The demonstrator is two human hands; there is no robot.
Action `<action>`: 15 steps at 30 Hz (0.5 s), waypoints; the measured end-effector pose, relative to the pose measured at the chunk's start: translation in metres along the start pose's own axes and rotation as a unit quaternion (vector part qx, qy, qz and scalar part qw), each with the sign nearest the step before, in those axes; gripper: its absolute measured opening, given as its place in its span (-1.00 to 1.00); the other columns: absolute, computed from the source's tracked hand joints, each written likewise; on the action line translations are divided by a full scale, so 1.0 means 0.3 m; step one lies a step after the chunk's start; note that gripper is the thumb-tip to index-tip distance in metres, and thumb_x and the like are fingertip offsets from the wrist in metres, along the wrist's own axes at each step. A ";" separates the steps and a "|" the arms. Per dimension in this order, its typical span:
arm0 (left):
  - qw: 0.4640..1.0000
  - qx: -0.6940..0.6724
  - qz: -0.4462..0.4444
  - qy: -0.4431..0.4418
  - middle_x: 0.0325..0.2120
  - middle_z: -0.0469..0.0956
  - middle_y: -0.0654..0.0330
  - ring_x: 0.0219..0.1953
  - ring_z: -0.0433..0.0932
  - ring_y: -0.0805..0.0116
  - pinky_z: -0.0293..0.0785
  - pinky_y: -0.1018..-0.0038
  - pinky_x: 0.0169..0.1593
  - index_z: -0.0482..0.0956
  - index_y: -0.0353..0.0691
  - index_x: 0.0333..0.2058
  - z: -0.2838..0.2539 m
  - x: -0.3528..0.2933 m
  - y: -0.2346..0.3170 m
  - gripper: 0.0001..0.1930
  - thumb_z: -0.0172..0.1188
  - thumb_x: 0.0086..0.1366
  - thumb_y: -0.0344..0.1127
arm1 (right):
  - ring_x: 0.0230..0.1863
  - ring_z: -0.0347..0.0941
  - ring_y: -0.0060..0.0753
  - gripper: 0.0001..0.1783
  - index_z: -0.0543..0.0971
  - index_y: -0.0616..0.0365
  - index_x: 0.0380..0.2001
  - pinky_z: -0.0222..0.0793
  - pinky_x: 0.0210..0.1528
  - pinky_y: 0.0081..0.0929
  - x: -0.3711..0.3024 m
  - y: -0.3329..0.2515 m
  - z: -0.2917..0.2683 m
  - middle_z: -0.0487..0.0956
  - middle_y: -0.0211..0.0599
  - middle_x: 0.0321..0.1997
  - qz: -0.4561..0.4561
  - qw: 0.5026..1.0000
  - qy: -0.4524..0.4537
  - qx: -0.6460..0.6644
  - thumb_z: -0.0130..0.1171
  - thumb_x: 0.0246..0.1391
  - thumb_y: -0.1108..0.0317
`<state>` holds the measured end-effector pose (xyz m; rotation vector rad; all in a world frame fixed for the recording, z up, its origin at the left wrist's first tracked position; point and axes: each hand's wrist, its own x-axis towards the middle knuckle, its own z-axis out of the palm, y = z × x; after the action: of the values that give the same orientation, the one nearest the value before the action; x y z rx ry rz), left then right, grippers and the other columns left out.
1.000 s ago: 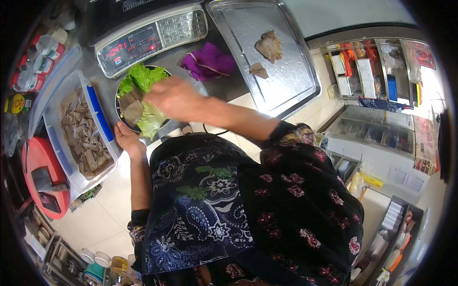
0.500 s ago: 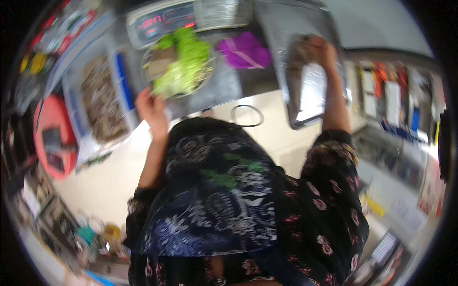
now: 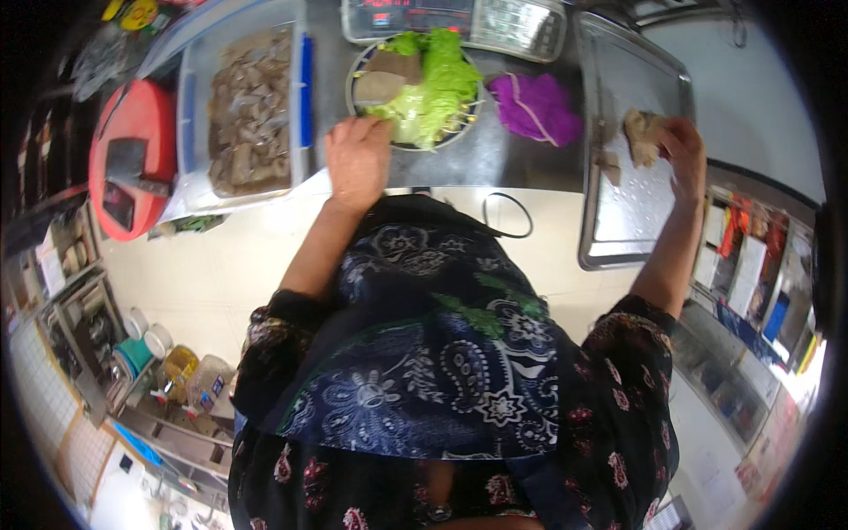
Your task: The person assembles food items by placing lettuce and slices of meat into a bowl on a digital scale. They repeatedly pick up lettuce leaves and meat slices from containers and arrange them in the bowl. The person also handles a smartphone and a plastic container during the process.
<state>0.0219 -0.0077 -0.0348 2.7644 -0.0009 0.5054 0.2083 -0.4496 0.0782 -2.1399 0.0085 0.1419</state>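
A round plate (image 3: 354, 72) holds green lettuce leaves (image 3: 450, 71) and flat grey-brown slices (image 3: 382, 87). My left hand (image 3: 356, 163) is at its near left rim, fingers curled over the edge against the leaves. To the right, my right hand (image 3: 684, 155) pinches a crumpled grey-brown piece (image 3: 643, 134) above a wet metal tray (image 3: 634, 230). A smaller scrap (image 3: 609, 168) of the same colour lies on that tray. Between plate and tray sits a bunched purple mesh cloth (image 3: 539, 108) with a pale strip.
Left of the plate, a clear tub (image 3: 187, 132) with a blue side clip holds many grey-brown pieces. Beside it is a red board (image 3: 159, 119) with a cleaver (image 3: 128, 163). A digital scale (image 3: 521, 25) stands behind the plate. Shelves line the right side.
The view has shifted, moving the table things rightward in the picture. My left hand has come onto the plate's near edge. My right hand now shows a crumpled piece raised from the tray.
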 end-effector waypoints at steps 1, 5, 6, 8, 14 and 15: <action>1.000 0.002 -0.017 0.007 -0.24 0.51 0.27 -0.12 0.39 0.19 0.24 0.26 -0.06 0.57 -0.10 -0.33 0.022 -0.013 -0.009 -0.81 0.11 0.02 -0.37 | -0.56 0.27 -0.67 -0.88 0.46 0.19 -0.40 0.19 -0.53 -0.66 -0.019 -0.084 0.050 0.42 -0.46 -0.55 -0.027 0.999 -0.030 0.014 0.15 -0.05 0.44; 1.000 -0.008 -0.022 -0.002 -0.21 0.50 0.19 -0.08 0.37 0.17 0.21 0.21 0.02 0.50 -0.18 -0.23 -0.001 -0.021 -0.004 -0.71 0.16 0.00 -0.36 | -0.60 0.21 -0.68 -0.93 0.44 0.14 -0.45 0.12 -0.57 -0.67 -0.059 -0.238 0.284 0.39 -0.48 -0.58 -0.056 0.975 -0.168 0.133 0.12 -0.03 0.50; 1.000 -0.013 -0.018 -0.001 -0.20 0.49 0.19 -0.07 0.37 0.17 0.20 0.21 0.03 0.49 -0.20 -0.22 0.001 -0.026 -0.004 -0.70 0.17 -0.01 -0.36 | -0.60 0.23 -0.69 -0.92 0.44 0.13 -0.45 0.14 -0.56 -0.68 -0.084 -0.280 0.355 0.40 -0.48 -0.58 -0.047 0.969 -0.186 0.157 0.13 -0.03 0.51; 1.000 -0.009 -0.009 -0.010 -0.14 0.46 0.18 -0.04 0.35 0.16 0.16 0.18 0.08 0.46 -0.25 -0.21 -0.012 -0.039 0.002 -0.67 0.17 -0.03 -0.36 | -0.59 0.28 -0.69 -0.91 0.44 0.11 -0.45 0.19 -0.55 -0.71 -0.117 -0.338 0.513 0.43 -0.47 -0.59 -0.042 0.947 -0.241 0.206 0.15 -0.04 0.51; 1.000 0.013 -0.002 -0.017 -0.08 0.39 0.07 0.00 0.31 0.08 0.16 0.11 0.13 0.43 -0.31 -0.15 -0.007 -0.074 0.028 -0.65 0.07 0.02 -0.40 | -0.57 0.43 -0.63 -0.91 0.45 0.16 -0.44 0.27 -0.58 -0.66 -0.182 -0.407 0.991 0.49 -0.42 -0.57 -0.060 0.924 -0.319 0.201 0.16 -0.06 0.49; 1.000 0.005 -0.005 -0.017 -0.08 0.38 0.05 0.00 0.31 0.06 0.16 0.10 0.14 0.43 -0.32 -0.14 -0.004 -0.082 0.030 -0.64 0.06 0.02 -0.41 | -0.57 0.43 -0.62 -0.90 0.44 0.17 -0.44 0.27 -0.59 -0.66 -0.171 -0.379 1.059 0.48 -0.42 -0.56 -0.054 0.933 -0.313 0.171 0.15 -0.06 0.50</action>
<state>-0.0021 -0.0172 -0.0395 2.7808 0.0062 0.4579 0.1331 -0.1240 0.0086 -1.6637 -0.4248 0.6999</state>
